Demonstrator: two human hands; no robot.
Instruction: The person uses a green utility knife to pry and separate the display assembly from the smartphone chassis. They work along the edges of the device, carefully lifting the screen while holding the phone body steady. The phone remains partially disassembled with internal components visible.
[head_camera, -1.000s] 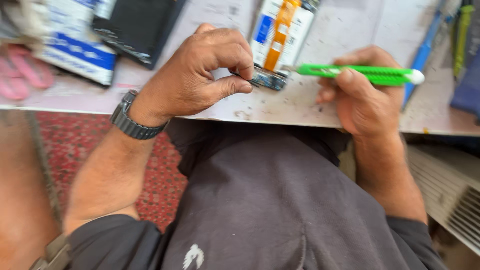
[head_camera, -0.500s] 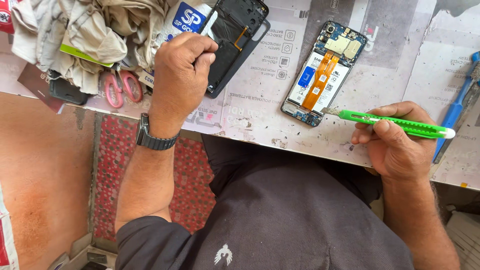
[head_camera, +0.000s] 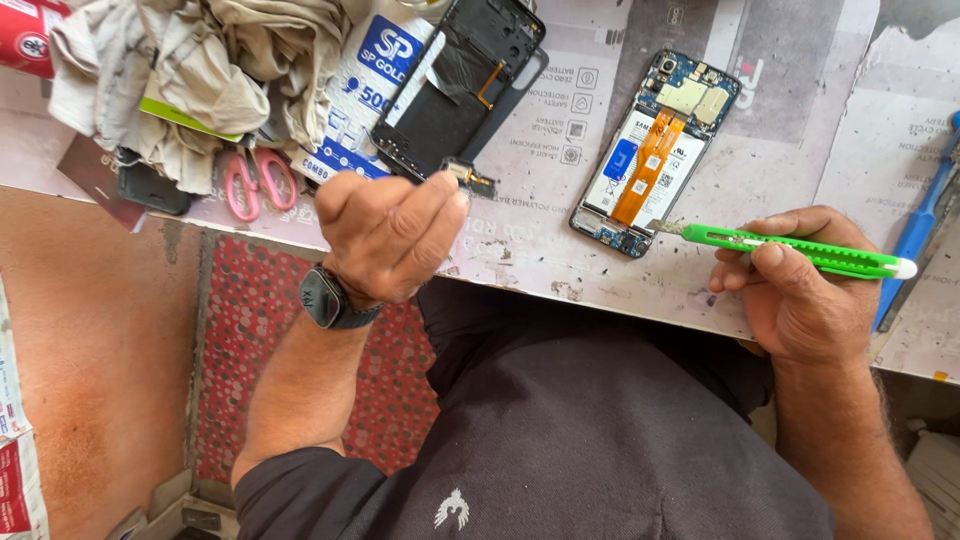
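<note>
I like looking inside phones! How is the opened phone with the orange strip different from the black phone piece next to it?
The opened phone shows a white battery, an orange ribbon and blue circuit boards; the black phone piece looks mostly hollow and dark. The opened phone lies near the right hand with the green tool; the black piece is nearer the left hand. Both lie flat, tilted the same way, on the table.

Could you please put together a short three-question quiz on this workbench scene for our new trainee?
1. True or false: the right hand holds a green tool whose tip is at the opened phone.
2. What does the left hand pinch: A scissors, B a small part, C a cloth?
3. What colour are the handles of the scissors beside the cloth pile?

Key: 1 true; 2 B; 3 pink.
</note>
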